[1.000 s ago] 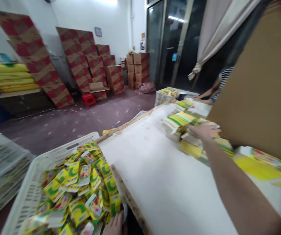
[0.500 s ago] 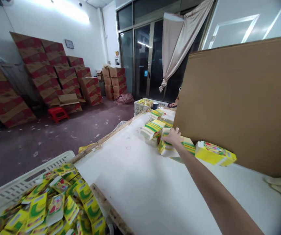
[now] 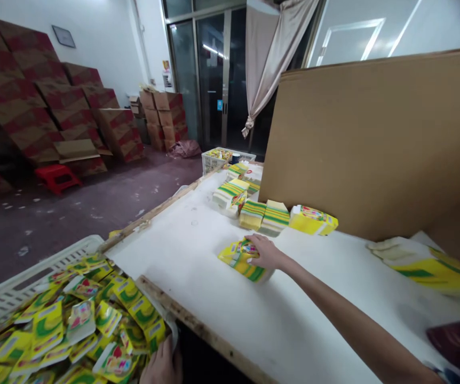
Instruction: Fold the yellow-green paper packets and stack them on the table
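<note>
My right hand (image 3: 264,252) grips a bundle of yellow-and-green printed packets (image 3: 241,264) just above or on the white tabletop (image 3: 198,272); I cannot tell whether it touches. At the bottom edge, my left hand (image 3: 163,367) is partly cut off. Its fingers lie bent and together over the near corner of a white plastic crate (image 3: 89,242), beside the loose yellow-and-green packets (image 3: 81,320) heaped in it. Beyond my right hand stand stacked packets (image 3: 253,214), another stack (image 3: 276,214) and a yellow bundle (image 3: 314,220) against a cardboard sheet (image 3: 374,144).
At right, someone's whitish gloved hand (image 3: 394,250) is at a blurred yellow-and-green bundle (image 3: 434,272). A dark red object (image 3: 452,341) sits low right. The table has a worn wooden edge (image 3: 206,330). Another crate (image 3: 209,162), cartons (image 3: 118,133) and a red stool (image 3: 57,178) stand farther off.
My right hand has drawn a bundle nearer across the table, away from the stacks. My left hand has come into view at the crate. A gloved hand and bundle now show at right.
</note>
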### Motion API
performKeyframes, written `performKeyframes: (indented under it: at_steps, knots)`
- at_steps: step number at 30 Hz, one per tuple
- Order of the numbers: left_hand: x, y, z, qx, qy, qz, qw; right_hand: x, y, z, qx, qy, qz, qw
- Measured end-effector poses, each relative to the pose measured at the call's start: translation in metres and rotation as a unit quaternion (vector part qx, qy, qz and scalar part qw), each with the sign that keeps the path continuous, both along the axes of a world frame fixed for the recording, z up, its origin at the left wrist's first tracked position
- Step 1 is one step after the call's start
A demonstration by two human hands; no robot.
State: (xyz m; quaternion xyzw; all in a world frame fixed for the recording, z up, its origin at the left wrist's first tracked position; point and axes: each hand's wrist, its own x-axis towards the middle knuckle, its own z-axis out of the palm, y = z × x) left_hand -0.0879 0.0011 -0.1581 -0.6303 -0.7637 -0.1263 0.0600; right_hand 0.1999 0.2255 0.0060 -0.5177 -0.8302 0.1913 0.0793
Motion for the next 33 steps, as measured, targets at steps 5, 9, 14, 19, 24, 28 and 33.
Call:
performKeyframes:
  at_steps: [5, 9, 14, 19, 24, 28, 33]
  knots:
    - [0.004, -0.002, 0.010, 0.020, 0.050, 0.005, 0.999, 0.009, -0.004, -0.007, 0.000, 0.012, 0.011, 1.000]
    - [0.006, -0.003, 0.014, 0.012, 0.026, 0.012, 1.000, 0.012, -0.001, -0.008, -0.008, 0.017, -0.010, 1.000]
    - [0.003, -0.004, 0.016, -0.013, -0.063, 0.017, 0.998, 0.013, -0.005, -0.008, -0.001, 0.043, -0.027, 0.999]
    - [0.005, 0.002, 0.032, 0.154, -0.143, 0.011, 0.978, 0.017, -0.008, -0.005, -0.024, 0.080, -0.021, 0.996]
    - [0.036, 0.012, 0.079, 0.257, -0.215, -0.036, 0.941, 0.028, 0.007, 0.004, -0.104, 0.141, 0.013, 0.985]
    - [0.070, 0.036, 0.099, 0.210, -0.352, -0.107, 0.906, 0.036, 0.021, 0.003, -0.182, 0.186, 0.001, 0.966]
    - [0.114, 0.091, 0.093, -0.023, -0.658, -0.050, 0.751, 0.042, 0.028, -0.010, -0.287, 0.243, -0.045, 0.925]
